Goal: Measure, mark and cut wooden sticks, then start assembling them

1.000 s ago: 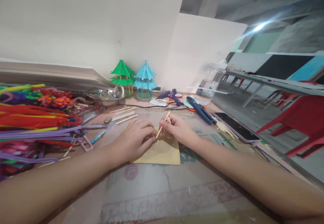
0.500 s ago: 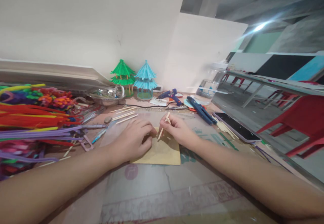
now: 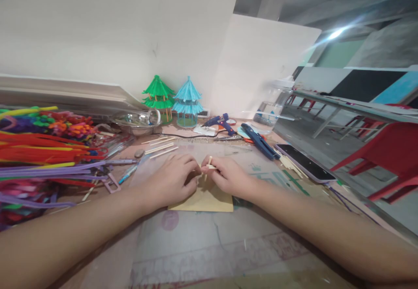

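My right hand (image 3: 230,176) is closed, its thumb and fingers pinching thin pale wooden sticks (image 3: 210,166) that cross one another. Just to the left, my left hand (image 3: 178,178) rests on a yellowish paper-like sheet (image 3: 204,203) with its fingers bent and the thumb tucked below. Its fingertips come close to the sticks, and whatever they hold is hidden. Both hands cover much of the sheet, which lies on a clear plastic-covered tabletop.
Colourful pipe cleaners (image 3: 42,149) crowd the left. Loose wooden sticks (image 3: 160,147) lie beyond my left hand. At the back stand a green pagoda model (image 3: 158,99), a blue one (image 3: 187,104) and a glue gun (image 3: 220,123). A utility knife (image 3: 259,142) and a phone (image 3: 305,162) lie right.
My right hand has moved slightly left and turned, bringing the sticks closer to my left fingertips. The sticks now lie at a different angle. My left hand has barely moved.
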